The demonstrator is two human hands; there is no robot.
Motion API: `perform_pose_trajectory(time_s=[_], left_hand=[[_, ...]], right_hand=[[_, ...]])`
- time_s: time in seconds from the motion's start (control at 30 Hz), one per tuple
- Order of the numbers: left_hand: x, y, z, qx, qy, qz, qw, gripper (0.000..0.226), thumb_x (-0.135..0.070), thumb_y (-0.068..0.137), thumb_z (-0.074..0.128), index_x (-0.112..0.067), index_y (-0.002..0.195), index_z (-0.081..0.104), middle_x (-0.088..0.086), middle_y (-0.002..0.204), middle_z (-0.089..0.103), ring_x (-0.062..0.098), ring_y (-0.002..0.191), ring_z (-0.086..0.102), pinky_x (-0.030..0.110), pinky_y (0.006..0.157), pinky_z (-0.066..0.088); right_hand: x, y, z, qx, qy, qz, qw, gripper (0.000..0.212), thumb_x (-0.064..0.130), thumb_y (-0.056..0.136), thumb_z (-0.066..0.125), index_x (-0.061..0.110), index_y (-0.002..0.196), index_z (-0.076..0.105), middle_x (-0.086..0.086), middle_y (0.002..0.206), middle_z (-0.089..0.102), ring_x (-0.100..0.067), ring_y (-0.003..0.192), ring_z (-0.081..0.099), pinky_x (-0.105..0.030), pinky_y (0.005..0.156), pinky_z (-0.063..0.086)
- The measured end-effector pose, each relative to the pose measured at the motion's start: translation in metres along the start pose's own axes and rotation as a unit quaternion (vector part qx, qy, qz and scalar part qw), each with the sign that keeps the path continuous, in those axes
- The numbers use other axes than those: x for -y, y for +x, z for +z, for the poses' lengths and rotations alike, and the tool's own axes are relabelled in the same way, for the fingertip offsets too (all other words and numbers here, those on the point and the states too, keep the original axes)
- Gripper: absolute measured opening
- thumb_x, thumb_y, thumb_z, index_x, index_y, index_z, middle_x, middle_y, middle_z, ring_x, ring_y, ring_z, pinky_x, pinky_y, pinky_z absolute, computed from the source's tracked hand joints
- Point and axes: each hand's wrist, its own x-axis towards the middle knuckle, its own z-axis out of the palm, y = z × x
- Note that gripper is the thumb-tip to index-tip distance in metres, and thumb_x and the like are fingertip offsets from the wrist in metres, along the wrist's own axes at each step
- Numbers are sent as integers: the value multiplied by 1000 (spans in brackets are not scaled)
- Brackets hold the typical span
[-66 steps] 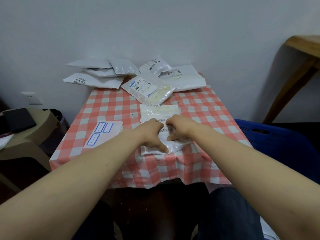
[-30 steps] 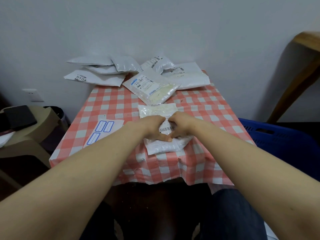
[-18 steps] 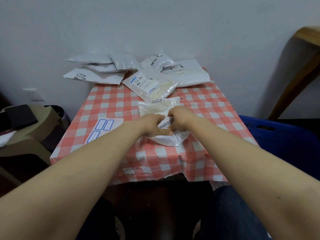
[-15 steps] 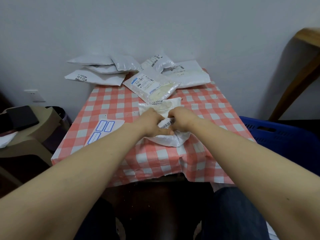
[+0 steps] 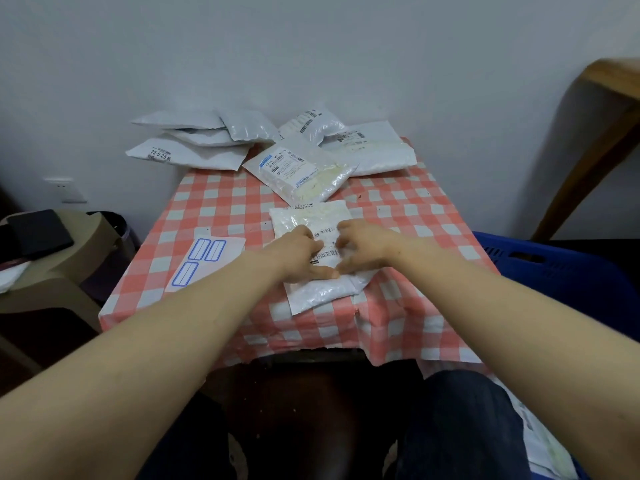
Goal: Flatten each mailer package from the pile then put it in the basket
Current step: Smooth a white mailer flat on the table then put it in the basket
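Your left hand and right hand press bent fingers onto the white mailer lying on the checked table; pinching or not, cannot tell. Pile behind, blue basket right.

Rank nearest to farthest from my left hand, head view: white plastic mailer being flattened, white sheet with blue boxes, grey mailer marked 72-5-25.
1. White plastic mailer: under left hand.
2. White blue-boxed sheet: to its left.
3. Grey 72-5-25 mailer: far back left.
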Motion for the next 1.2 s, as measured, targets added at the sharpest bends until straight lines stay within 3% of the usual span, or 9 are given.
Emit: perform_pose_trajectory(time_s=[0.13, 0.37, 0.53, 0.67, 0.8, 0.93, 1.0, 1.07, 1.2], left_hand=[[-1, 1, -4, -8, -5, -6, 1000, 72, -59, 79, 63, -10, 131, 52, 4, 133, 38, 22, 116, 48, 36, 100, 41], [-4, 6, -4, -50, -7, -9, 999, 64, -55, 75, 70, -12, 121, 59, 5, 118, 51, 21, 105, 52, 30, 83, 43], [-3, 4, -2, -53, 0, -8, 999, 61, -56, 75, 69, -12, 116, 58, 5, 115, 49, 19, 99, 48, 27, 78, 39], [1, 1, 5, -64, -15, 1, 998, 64, -61, 77, 64, -9, 114, 58, 4, 124, 46, 18, 99, 47, 26, 80, 37], [1, -9, 8, -39, -76, -2, 996, 80, -65, 77, 60, -13, 137, 46, -1, 139, 34, 16, 120, 44, 27, 97, 36], [0, -15, 2, -52, -180, -15, 982, 60, -43, 75, 65, -14, 126, 52, 4, 124, 49, 20, 111, 50, 26, 86, 38], [-1, -17, -1, -52, -167, -26, 984, 56, -27, 80, 70, -13, 130, 49, 4, 128, 52, 21, 113, 51, 27, 88, 41], [-1, -17, -1, -68, -142, -32, 987, 53, -27, 82, 70, -11, 129, 52, 6, 128, 54, 23, 114, 52, 29, 91, 41], [-1, -12, 3, -92, -98, -46, 990, 55, -31, 83, 69, -11, 132, 51, 7, 127, 55, 23, 114, 52, 29, 88, 40]], right_hand=[[-2, -1, 6, -27, 25, 12, 999, 67, 36, 74, 77, 6, 127, 50, -7, 135, 36, -23, 121, 46, -36, 102, 40], [-3, -5, 10, -61, 78, 6, 995, 62, 28, 76, 78, 11, 126, 46, -5, 138, 35, -23, 118, 48, -33, 96, 42], [0, -5, 5, -26, 5, -12, 1000, 52, 37, 79, 73, 19, 125, 55, -4, 140, 34, -21, 126, 43, -36, 103, 38], [1, -12, 1, -6, -140, 7, 990, 52, 54, 86, 55, 35, 134, 47, -8, 151, 16, -28, 140, 16, -45, 112, 16], [7, -9, 3, 11, -159, 7, 987, 53, 51, 89, 53, 31, 137, 44, -7, 142, 28, -31, 133, 24, -44, 108, 24], [16, 1, -2, -35, -153, -9, 988, 42, 43, 82, 66, 20, 117, 62, -5, 125, 47, -27, 120, 40, -36, 95, 34], [17, 4, -2, -65, -152, -16, 986, 37, 39, 81, 68, 17, 112, 65, -4, 117, 54, -25, 115, 46, -32, 86, 34], [17, 5, 0, -94, -152, -23, 984, 25, 32, 84, 64, 15, 103, 66, -5, 112, 58, -25, 112, 49, -30, 80, 31], [18, 5, 8, -114, -187, -38, 975, 21, 24, 89, 53, 15, 105, 64, -6, 115, 56, -26, 113, 48, -34, 87, 35]])
